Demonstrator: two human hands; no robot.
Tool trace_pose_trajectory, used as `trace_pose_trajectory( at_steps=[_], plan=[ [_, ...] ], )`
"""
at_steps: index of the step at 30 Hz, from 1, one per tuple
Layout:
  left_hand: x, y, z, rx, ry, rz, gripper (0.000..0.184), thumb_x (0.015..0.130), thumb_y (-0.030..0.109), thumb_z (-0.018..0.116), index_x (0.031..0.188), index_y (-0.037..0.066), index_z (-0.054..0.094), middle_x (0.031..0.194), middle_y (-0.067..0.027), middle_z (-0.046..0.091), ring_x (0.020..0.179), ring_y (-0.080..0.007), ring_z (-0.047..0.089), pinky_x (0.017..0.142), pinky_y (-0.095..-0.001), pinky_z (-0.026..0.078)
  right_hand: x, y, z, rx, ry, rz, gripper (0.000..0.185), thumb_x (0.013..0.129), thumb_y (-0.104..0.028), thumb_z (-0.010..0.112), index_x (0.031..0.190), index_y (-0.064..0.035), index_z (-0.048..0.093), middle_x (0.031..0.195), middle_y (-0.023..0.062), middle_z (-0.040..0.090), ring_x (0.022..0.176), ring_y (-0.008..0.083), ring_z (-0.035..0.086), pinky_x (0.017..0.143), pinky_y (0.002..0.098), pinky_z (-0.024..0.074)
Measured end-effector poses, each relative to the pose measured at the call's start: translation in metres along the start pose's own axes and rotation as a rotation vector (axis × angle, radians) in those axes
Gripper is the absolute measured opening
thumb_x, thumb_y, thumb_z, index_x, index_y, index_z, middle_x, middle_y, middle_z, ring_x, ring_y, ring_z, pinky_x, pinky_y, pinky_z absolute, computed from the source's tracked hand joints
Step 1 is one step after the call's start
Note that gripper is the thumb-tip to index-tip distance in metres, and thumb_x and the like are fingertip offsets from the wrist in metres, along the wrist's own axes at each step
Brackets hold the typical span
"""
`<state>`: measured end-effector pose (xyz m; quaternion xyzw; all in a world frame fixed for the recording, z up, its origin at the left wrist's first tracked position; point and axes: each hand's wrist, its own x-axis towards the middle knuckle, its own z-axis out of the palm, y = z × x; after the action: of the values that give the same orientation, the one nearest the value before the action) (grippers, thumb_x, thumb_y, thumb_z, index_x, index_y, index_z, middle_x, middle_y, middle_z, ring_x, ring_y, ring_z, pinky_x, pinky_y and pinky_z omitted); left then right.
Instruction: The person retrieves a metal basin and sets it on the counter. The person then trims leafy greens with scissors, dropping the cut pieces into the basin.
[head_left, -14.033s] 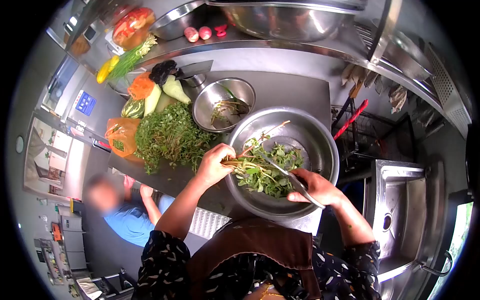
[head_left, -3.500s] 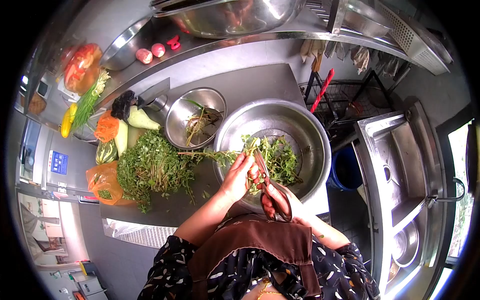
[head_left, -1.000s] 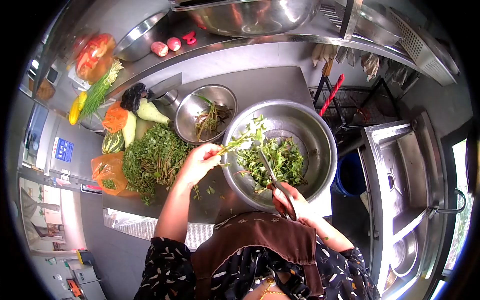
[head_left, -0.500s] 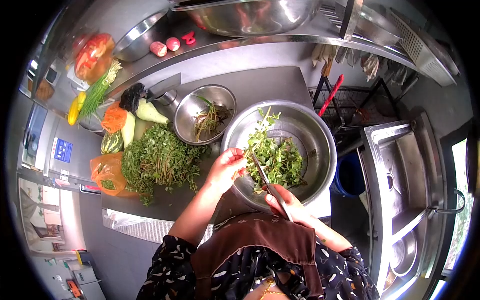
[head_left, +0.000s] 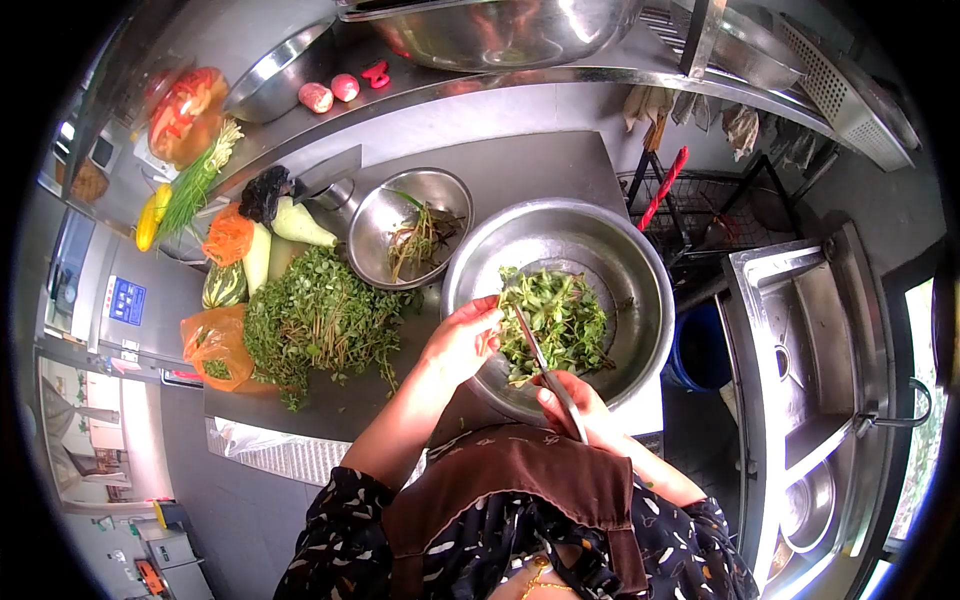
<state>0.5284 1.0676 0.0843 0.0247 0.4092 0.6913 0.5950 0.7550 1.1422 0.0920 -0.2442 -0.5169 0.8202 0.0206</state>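
Note:
My left hand [head_left: 463, 340] is at the left side of a large steel bowl [head_left: 655, 285], fingers pinched around a short piece of leafy green sprig [head_left: 508, 297]. How much stem is inside the fingers is hidden. My right hand [head_left: 575, 398] grips a long thin knife [head_left: 531, 342], its blade pointing up and left to the fingertips of my left hand. Under the blade, a heap of cut leafy greens [head_left: 562, 318] lies in the bowl. To the left, a smaller steel bowl [head_left: 363, 240] holds stem scraps [head_left: 423, 243].
A big pile of uncut greens [head_left: 320, 320] lies on the counter [head_left: 540, 160], beside an orange bag [head_left: 215, 345] and pale gourds [head_left: 300, 224]. A broad cleaver [head_left: 330, 172] stands behind. Overhead runs a steel shelf [head_left: 450, 92]. At right are a sink [head_left: 805, 330] and blue bucket [head_left: 700, 350].
The long leafy sprig that stuck up from my left hand no longer does; the greens are lower in the bowl. Both hands have shifted only slightly.

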Motion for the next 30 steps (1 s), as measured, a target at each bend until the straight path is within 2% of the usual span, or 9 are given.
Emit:
trace_pose_trajectory(
  at_steps=[4, 8, 10, 11, 13, 16, 19, 23, 30],
  plan=[
    [0.009, 0.002, -0.006, -0.010, 0.035, 0.064, 0.020, 0.090, 0.003, 0.058, 0.109, 0.005, 0.061, 0.090, -0.0013, 0.065, 0.072, -0.0086, 0.060, 0.059, -0.0214, 0.047, -0.004, 0.007, -0.004, 0.024, 0.002, -0.063, 0.046, 0.091, -0.039, 0.062, 0.117, -0.0031, 0.052, 0.063, -0.0067, 0.045, 0.051, 0.0032, 0.038, 0.045, 0.0211, 0.0284],
    [0.020, 0.003, -0.018, 0.003, 0.005, 0.152, 0.021, 0.091, 0.002, 0.054, 0.111, 0.005, 0.059, 0.087, -0.0034, 0.063, 0.075, -0.0130, 0.061, 0.067, -0.0240, 0.051, -0.011, -0.002, -0.007, 0.004, -0.031, 0.000, 0.049, 0.090, -0.041, 0.063, 0.118, -0.0024, 0.051, 0.070, -0.0040, 0.050, 0.059, 0.0040, 0.044, 0.051, 0.0211, 0.0343],
    [0.016, 0.005, -0.011, -0.005, -0.009, 0.162, 0.018, 0.092, 0.005, 0.054, 0.109, 0.006, 0.058, 0.089, -0.0032, 0.064, 0.076, -0.0136, 0.061, 0.070, -0.0260, 0.052, -0.009, 0.001, -0.010, -0.125, -0.050, -0.053, 0.053, 0.089, -0.043, 0.063, 0.120, -0.0017, 0.051, 0.086, 0.0016, 0.055, 0.077, 0.0075, 0.051, 0.067, 0.0233, 0.0420],
    [0.014, 0.005, -0.007, -0.036, 0.023, 0.137, 0.017, 0.093, 0.006, 0.054, 0.109, 0.007, 0.058, 0.089, -0.0028, 0.064, 0.076, -0.0134, 0.061, 0.070, -0.0264, 0.052, -0.009, 0.001, -0.009, -0.125, -0.050, -0.052, 0.053, 0.089, -0.043, 0.063, 0.120, -0.0017, 0.051, 0.086, 0.0016, 0.055, 0.077, 0.0075, 0.051, 0.067, 0.0233, 0.0420],
    [0.012, 0.004, -0.006, -0.068, 0.055, 0.112, 0.016, 0.093, 0.008, 0.053, 0.109, 0.008, 0.058, 0.089, -0.0024, 0.064, 0.076, -0.0132, 0.061, 0.070, -0.0269, 0.052, -0.007, -0.001, -0.007, -0.179, -0.068, -0.020, 0.057, 0.089, -0.045, 0.062, 0.122, -0.0008, 0.050, 0.101, 0.0059, 0.057, 0.095, 0.0116, 0.051, 0.084, 0.0262, 0.0414],
    [0.013, 0.002, -0.007, -0.074, 0.031, 0.103, 0.016, 0.094, 0.011, 0.053, 0.110, 0.009, 0.057, 0.088, -0.0017, 0.064, 0.075, -0.0126, 0.060, 0.068, -0.0269, 0.050, -0.006, -0.003, -0.004, -0.232, -0.068, -0.016, 0.058, 0.090, -0.046, 0.061, 0.124, -0.0001, 0.049, 0.105, 0.0079, 0.057, 0.100, 0.0139, 0.051, 0.088, 0.0274, 0.0406],
    [0.010, 0.001, -0.005, -0.083, 0.070, 0.113, 0.016, 0.095, 0.012, 0.052, 0.109, 0.010, 0.057, 0.086, -0.0007, 0.063, 0.073, -0.0119, 0.059, 0.065, -0.0258, 0.048, -0.004, 0.001, -0.003, -0.226, -0.072, -0.074, 0.059, 0.090, -0.047, 0.060, 0.124, 0.0004, 0.050, 0.105, 0.0085, 0.057, 0.100, 0.0146, 0.052, 0.088, 0.0278, 0.0406],
    [0.008, -0.001, -0.006, -0.099, 0.034, 0.106, 0.014, 0.095, 0.012, 0.052, 0.108, 0.010, 0.056, 0.085, -0.0002, 0.061, 0.072, -0.0114, 0.057, 0.064, -0.0256, 0.047, 0.000, -0.001, -0.002, -0.214, -0.078, -0.006, 0.057, 0.091, -0.048, 0.058, 0.123, -0.0010, 0.051, 0.105, 0.0090, 0.057, 0.100, 0.0152, 0.052, 0.089, 0.0284, 0.0404],
    [-0.001, -0.003, -0.004, -0.025, 0.023, 0.114, 0.012, 0.092, 0.011, 0.058, 0.104, 0.009, 0.059, 0.090, 0.0003, 0.064, 0.076, -0.0088, 0.058, 0.065, -0.0230, 0.047, 0.008, 0.005, -0.001, -0.280, -0.034, 0.013, 0.055, 0.091, -0.048, 0.058, 0.122, -0.0036, 0.052, 0.095, 0.0077, 0.058, 0.089, 0.0143, 0.054, 0.079, 0.0292, 0.0435]
  ],
)
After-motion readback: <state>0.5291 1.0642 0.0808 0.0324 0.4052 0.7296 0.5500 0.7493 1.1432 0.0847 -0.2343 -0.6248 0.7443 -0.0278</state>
